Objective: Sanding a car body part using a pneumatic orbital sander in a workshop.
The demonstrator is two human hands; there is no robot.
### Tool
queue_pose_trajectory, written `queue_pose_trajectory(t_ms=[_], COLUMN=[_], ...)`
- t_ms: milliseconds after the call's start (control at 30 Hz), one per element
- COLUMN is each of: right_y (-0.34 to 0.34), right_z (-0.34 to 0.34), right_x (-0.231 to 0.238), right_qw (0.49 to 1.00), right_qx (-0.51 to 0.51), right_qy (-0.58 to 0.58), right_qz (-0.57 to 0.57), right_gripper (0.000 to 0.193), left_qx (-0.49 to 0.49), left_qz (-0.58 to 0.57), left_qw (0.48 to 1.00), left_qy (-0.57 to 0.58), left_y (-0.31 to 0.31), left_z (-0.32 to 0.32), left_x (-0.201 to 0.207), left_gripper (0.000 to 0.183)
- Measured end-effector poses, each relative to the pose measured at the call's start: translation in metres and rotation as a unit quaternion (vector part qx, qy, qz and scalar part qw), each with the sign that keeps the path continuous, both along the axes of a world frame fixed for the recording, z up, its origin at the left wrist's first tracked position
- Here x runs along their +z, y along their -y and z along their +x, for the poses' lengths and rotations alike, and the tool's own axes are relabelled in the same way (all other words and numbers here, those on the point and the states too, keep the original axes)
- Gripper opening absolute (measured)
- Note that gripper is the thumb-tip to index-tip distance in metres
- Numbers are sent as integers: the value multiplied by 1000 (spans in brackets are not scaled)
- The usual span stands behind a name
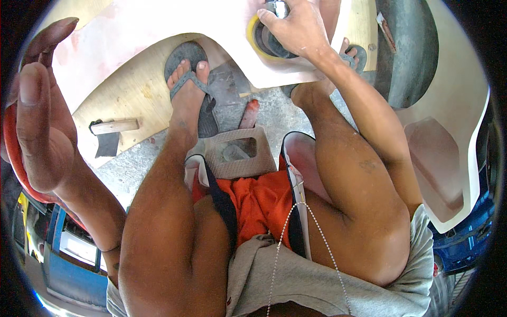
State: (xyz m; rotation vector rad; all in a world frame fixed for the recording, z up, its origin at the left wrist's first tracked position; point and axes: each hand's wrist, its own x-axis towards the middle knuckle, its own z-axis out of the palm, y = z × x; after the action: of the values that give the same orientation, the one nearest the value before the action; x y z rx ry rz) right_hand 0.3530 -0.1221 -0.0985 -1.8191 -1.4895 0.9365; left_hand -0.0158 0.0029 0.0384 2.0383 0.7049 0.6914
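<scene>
Upper centre, we see a smooth, matt white panel (174, 24); at left, a pale wooden board (153, 94). Mid-frame, we find a textured, plastic-looking box (213, 154); below, wrinkled orange cloth shorts (252, 203) and soft grey shirt fabric (364, 290).

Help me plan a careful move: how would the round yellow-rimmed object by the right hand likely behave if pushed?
The yellow-rimmed object would probably slide before tipping, since it appears to lie flat on the white sheet. Its round outline suggests it might roll if stood on edge. The right hand over it could steady it.
</scene>
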Motion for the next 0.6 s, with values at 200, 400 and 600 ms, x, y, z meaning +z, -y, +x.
queue_pose_trajectory(t_ms=[200,400,600], right_y=[-2,-9,-10], right_z=[-1,8,6], right_x=[1,3,0], right_qw=[999,999,998], right_qx=[10,28,13], right_qy=[31,36,42], right_qz=[-11,15,49], right_gripper=[29,30,30], left_qx=[1,1,-3], left_qz=[0,2,4], left_qw=[1000,1000,1000], left_qy=[3,2,1], left_y=[0,1,0], left_z=[-1,-3,0], left_x=[-1,-2,-2], left_gripper=[53,52,50])
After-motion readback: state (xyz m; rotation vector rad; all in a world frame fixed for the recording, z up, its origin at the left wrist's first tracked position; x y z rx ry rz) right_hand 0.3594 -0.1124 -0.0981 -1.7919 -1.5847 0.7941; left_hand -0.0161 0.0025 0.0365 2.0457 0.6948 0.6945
